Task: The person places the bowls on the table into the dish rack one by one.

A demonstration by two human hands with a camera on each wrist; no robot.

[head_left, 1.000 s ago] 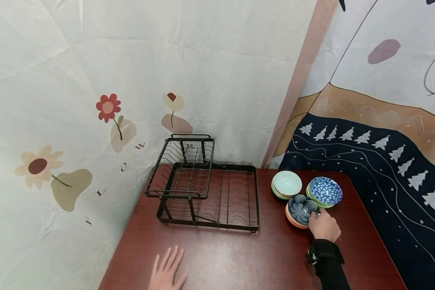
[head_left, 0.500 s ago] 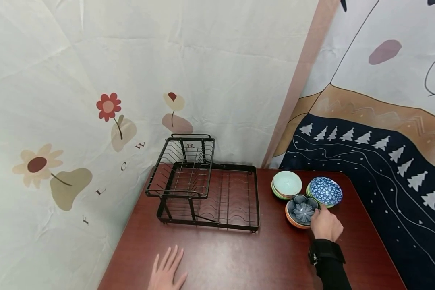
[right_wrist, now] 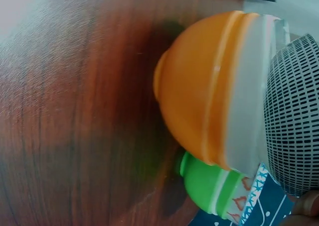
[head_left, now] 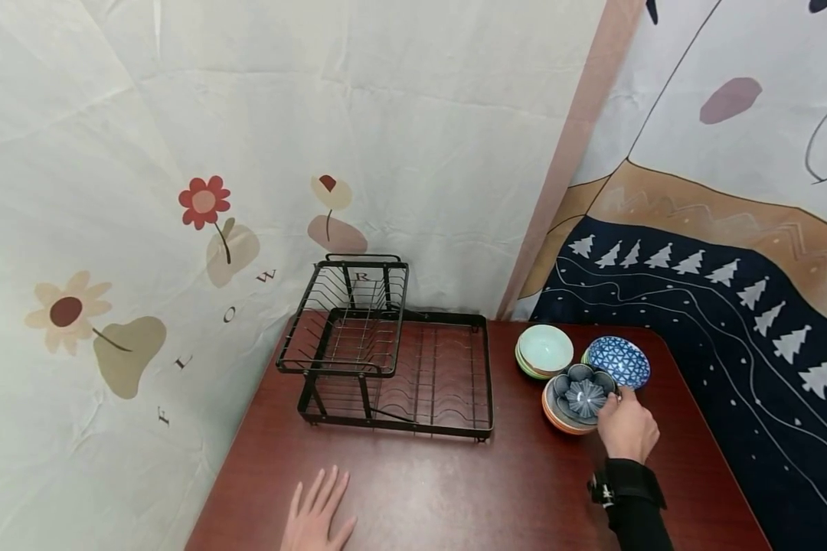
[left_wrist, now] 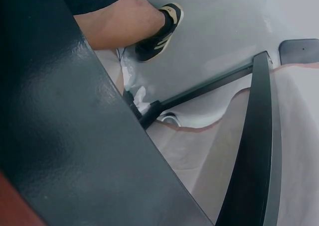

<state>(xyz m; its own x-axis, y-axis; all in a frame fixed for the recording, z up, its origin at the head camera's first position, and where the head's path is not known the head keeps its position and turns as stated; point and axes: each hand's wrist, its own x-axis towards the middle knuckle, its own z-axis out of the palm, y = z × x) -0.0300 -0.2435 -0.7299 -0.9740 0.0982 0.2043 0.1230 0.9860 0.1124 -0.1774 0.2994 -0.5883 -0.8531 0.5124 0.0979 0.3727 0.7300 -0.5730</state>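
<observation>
My right hand (head_left: 627, 428) pinches the right rim of a dark grey flower-shaped bowl (head_left: 585, 399), thumb and fingers at its edge. In the right wrist view this bowl (right_wrist: 294, 116) shows a dashed outer pattern and tilts over the stack under it. That stack has an orange bowl (right_wrist: 194, 86) at the bottom, with paler bowls nested in it. Behind it stand a stack topped by a pale mint bowl (head_left: 547, 348) and one topped by a blue-and-white patterned bowl (head_left: 619, 362). My left hand (head_left: 313, 516) rests on the table with its fingers spread, out of sight in the left wrist view.
A black two-tier dish rack (head_left: 430, 433) stands on the red-brown table (head_left: 455, 490), left of the bowls. Its raised basket (head_left: 344, 371) sits over the left part. Printed cloth (head_left: 441, 153) hangs behind and along the sides.
My right hand has drawn the grey flower-shaped bowl up and to the right, off the bowls under it, baring more of the stack's rim. The left hand stays put.
</observation>
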